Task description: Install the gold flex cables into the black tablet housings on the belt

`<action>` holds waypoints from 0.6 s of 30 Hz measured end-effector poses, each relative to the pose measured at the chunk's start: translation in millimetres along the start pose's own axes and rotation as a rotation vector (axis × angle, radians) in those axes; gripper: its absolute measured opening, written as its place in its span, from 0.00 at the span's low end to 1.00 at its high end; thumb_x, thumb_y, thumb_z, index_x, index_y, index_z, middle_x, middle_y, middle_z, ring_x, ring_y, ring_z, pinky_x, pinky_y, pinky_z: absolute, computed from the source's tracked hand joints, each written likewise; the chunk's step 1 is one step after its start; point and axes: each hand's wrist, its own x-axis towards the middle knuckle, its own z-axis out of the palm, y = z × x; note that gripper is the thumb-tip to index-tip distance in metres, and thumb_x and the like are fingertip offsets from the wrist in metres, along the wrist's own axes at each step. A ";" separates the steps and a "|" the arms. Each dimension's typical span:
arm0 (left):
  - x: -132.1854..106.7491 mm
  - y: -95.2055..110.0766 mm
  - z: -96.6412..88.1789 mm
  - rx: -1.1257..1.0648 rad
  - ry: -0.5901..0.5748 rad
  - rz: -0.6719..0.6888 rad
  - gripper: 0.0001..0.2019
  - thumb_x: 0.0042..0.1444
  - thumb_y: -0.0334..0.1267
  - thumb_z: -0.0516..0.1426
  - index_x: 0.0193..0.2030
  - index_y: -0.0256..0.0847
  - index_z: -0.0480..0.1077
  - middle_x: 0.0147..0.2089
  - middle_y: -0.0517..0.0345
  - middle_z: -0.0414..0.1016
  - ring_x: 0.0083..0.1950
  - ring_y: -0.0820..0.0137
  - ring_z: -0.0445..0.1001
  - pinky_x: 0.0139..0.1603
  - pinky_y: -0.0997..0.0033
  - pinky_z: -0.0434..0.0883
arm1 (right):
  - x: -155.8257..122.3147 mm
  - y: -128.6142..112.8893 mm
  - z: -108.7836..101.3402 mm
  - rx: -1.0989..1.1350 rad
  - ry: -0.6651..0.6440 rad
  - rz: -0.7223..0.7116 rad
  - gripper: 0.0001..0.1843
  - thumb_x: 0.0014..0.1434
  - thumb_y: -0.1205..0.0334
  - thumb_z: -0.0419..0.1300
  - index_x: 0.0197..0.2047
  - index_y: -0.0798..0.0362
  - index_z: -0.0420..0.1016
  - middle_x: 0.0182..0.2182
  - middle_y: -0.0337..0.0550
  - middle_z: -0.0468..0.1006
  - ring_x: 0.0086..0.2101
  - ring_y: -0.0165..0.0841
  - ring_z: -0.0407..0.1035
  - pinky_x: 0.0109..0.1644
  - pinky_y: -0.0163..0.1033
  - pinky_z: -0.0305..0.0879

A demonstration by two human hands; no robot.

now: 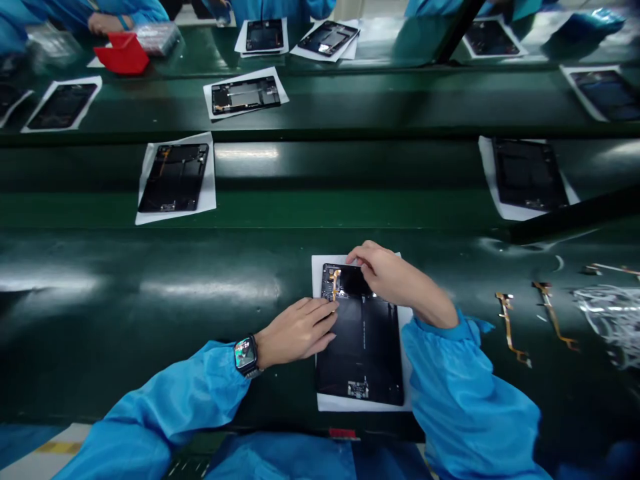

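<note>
A black tablet chassis (363, 347) lies on a white sheet (320, 267) on the green bench in front of me. An orange flex cable (335, 283) sits at its upper left corner. My left hand (297, 330) lies flat with fingers stretched, the fingertips touching the chassis's left edge just below the cable. My right hand (387, 273) is curled over the top edge, its fingertips pressed down on the chassis beside the cable. A smartwatch (245, 355) is on my left wrist.
Loose orange flex cables (510, 327) (553, 313) and clear plastic wrapping (613, 320) lie to the right. More chassis on white sheets (175, 177) (527, 173) (245, 95) rest on the belts beyond. A red bin (123, 53) and other workers in blue sleeves are at the back.
</note>
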 end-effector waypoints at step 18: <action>-6.7 -0.3 1.0 -0.065 0.003 -0.004 0.15 0.64 0.35 0.53 0.56 0.32 0.65 0.60 0.39 0.68 0.61 0.57 0.68 0.58 0.55 0.71 | -93.7 0.4 33.0 0.612 -0.005 0.274 0.15 0.60 0.48 0.60 0.33 0.52 0.73 0.26 0.40 0.77 0.24 0.30 0.68 0.29 0.35 0.62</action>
